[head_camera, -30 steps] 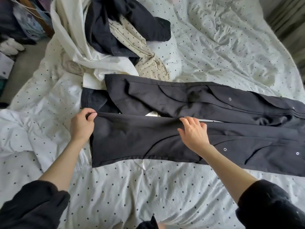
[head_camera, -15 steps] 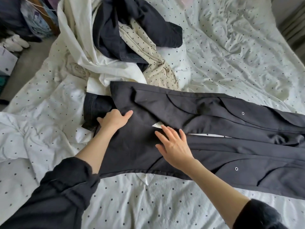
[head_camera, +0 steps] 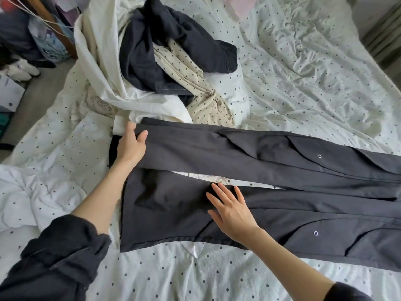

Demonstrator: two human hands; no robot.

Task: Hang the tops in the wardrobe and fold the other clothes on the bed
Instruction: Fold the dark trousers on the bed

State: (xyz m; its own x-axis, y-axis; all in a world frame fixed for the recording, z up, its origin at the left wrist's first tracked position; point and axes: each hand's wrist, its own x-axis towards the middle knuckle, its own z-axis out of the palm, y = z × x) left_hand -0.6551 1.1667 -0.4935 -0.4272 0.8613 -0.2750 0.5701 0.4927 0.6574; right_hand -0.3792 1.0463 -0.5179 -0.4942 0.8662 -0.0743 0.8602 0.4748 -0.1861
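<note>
Trousers (head_camera: pixel 249 170), dark, soft and limp, lie flat across the dotted bed (head_camera: pixel 303 72), likely best taken at the far hem corner, which the left hand (head_camera: pixel 132 144) pinches, while the right hand (head_camera: pixel 233 210) presses flat, fingers spread.

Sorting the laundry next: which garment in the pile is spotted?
The cream polka-dot garment, twisted between the plain dark denim piece and the plain white cloth.
</note>
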